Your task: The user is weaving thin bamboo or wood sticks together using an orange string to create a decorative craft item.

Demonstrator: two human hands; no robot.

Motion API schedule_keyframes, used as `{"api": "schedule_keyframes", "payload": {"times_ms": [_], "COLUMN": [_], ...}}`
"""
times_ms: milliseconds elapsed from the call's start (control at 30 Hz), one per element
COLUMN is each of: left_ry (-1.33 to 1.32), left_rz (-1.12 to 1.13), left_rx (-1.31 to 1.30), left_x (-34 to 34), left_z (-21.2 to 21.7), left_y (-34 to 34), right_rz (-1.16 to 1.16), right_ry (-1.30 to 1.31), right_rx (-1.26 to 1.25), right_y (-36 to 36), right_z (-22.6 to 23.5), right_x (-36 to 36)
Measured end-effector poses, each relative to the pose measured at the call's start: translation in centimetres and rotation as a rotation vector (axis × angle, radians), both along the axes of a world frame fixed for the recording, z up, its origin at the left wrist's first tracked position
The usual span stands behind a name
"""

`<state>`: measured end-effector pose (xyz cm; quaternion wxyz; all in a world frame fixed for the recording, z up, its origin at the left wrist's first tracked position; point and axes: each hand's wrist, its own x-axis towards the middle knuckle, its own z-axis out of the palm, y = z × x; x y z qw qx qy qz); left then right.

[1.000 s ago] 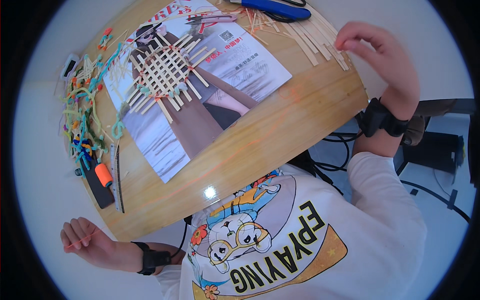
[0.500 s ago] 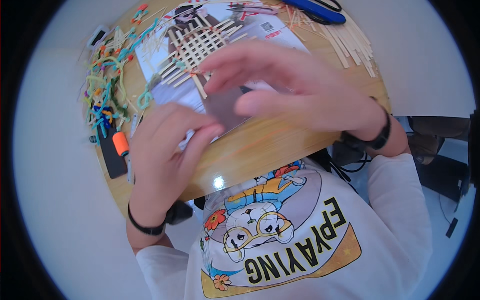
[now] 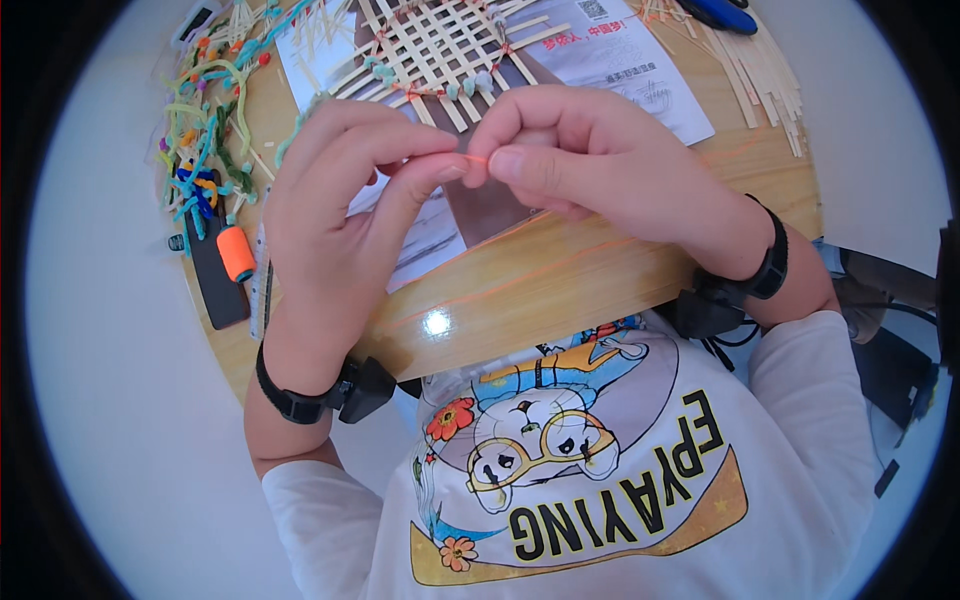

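- Table (image 3: 600,270): round, light wood top; it carries every item listed below.
- Printed paper sheets (image 3: 620,60): spread flat across the far middle of the table, partly hidden behind both hands.
- Woven lattice of flat wooden strips (image 3: 440,45): lies on the paper sheets, just beyond the hands; small pale beads line its near edge.
- Left hand (image 3: 340,210): raised above the table, thumb and forefinger closed in a pinch on one end of the orange thread. A black wristband sits on the wrist.
- Right hand (image 3: 590,160): raised opposite the left, fingers curled, thumb and forefinger pinched shut on the same thread, fingertips nearly touching those of the left hand.
- Loose wooden strips (image 3: 760,70): bundled at the far right edge of the table.
- Pile of coloured pipe cleaners (image 3: 205,150): at the left edge of the table.
- Orange thread spool (image 3: 236,253): rests near the pile, on a dark flat object.
- Orange thread (image 3: 474,159): a short length shows between the two pinches, held above the paper sheets.
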<state>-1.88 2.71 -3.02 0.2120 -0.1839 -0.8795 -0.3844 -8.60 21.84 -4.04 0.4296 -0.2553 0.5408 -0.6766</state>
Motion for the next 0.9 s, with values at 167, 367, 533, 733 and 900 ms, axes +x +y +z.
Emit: {"api": "schedule_keyframes", "payload": {"times_ms": [167,367,533,733,900], "left_ry": [-0.001,0.011,0.022,-0.023,0.016], "left_rz": [0.041,0.060,0.051,0.022,0.031], "left_rx": [0.025,0.031,0.028,0.038,0.039], "left_x": [-0.5,-0.4,-0.3,-0.3,-0.2], "left_z": [-0.5,-0.5,-0.6,-0.6,-0.6], "left_y": [0.2,0.1,0.0,0.0,0.3], "right_rz": [-0.015,-0.041,-0.056,-0.142,-0.245], "right_ry": [0.004,0.061,0.053,0.169,0.293], "right_rx": [0.046,0.078,0.077,0.034,-0.100], "right_y": [0.7,0.7,0.6,0.3,-0.2], "right_z": [0.1,-0.3,-0.3,-1.2,-1.4], "right_x": [-1.0,-1.1,-1.1,-1.0,-0.9]}}
